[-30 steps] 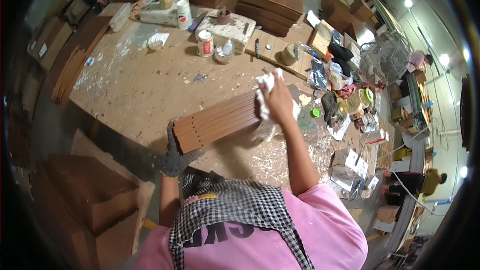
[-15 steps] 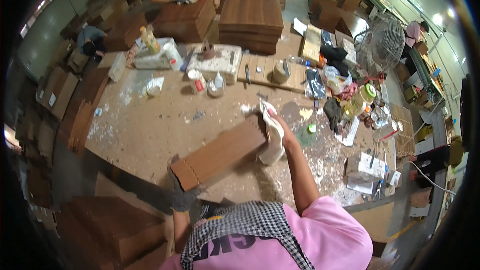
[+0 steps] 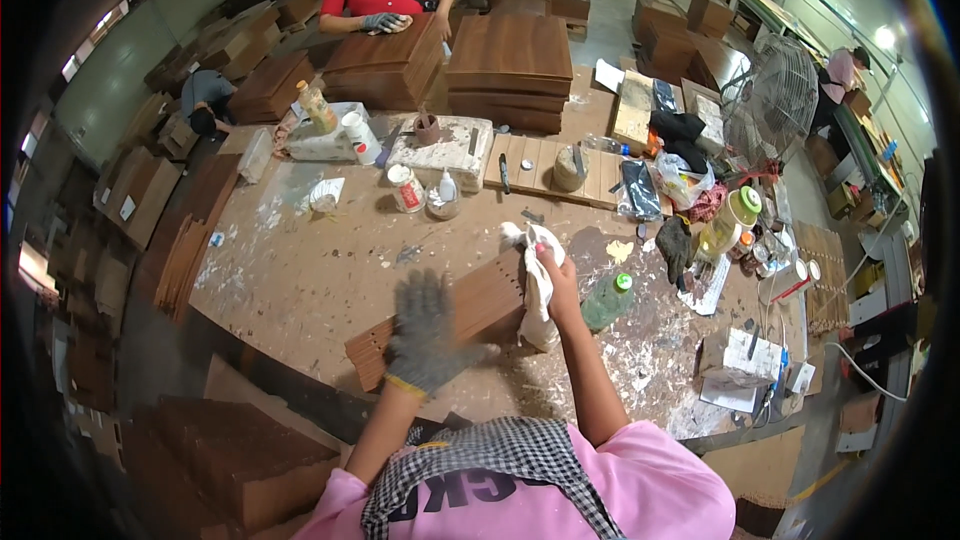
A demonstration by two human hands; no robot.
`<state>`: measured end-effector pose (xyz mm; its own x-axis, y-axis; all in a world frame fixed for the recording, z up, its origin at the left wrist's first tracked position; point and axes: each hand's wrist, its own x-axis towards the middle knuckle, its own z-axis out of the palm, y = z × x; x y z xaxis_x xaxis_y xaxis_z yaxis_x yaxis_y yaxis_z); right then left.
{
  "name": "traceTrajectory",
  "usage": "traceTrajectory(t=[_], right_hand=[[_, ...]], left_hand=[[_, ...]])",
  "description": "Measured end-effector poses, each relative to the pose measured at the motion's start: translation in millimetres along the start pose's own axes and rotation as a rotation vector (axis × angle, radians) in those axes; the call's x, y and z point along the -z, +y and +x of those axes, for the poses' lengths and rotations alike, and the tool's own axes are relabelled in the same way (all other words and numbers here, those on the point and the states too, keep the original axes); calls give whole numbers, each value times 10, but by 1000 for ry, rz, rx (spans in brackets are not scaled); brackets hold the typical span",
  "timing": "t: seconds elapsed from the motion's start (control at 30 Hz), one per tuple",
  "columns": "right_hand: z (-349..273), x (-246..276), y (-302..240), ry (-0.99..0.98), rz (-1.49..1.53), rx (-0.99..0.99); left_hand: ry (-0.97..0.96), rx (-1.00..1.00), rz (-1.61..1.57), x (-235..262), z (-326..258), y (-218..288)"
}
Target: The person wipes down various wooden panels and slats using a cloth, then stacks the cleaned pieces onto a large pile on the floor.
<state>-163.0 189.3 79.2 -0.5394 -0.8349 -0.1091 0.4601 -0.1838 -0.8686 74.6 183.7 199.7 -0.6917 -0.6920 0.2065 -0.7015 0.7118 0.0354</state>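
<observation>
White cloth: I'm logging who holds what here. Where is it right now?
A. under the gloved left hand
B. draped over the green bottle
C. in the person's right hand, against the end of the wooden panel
C: the white cloth is bunched in the right hand at the wooden panel end, while the gloved left hand lies on the panel.

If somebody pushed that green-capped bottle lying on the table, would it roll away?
Probably yes: the clear bottle lies on its side and looks round. It seems nearly empty, so likely light. The rough, splattered table might slow it.

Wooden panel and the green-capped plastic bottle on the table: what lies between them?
In the head view, the right hand holding a white rag lies between the wooden panel and the bottle.
</observation>
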Motion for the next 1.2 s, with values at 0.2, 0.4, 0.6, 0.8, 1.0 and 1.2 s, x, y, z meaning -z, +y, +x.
traceTrajectory(t=[0.2, 0.4, 0.6, 0.8, 1.0, 1.2], right_hand=[[-562, 300, -1004, 259, -314, 359], [-936, 669, -1733, 534, -528, 785], [-212, 1276, -693, 108, -1360, 446], [-317, 891, -910, 300, -1579, 891], [-428, 1125, -707, 137, -1576, 729], [-436, 1604, -872, 355, -1160, 838]], left_hand=[[-277, 148, -44, -191, 183, -25], [-207, 132, -6, -273, 133, -38], [-219, 117, -12, -297, 168, -24], [-170, 121, 31, -281, 126, -52], [-142, 112, 24, -290, 128, -36], [-189, 142, 34, -287, 170, -98]])
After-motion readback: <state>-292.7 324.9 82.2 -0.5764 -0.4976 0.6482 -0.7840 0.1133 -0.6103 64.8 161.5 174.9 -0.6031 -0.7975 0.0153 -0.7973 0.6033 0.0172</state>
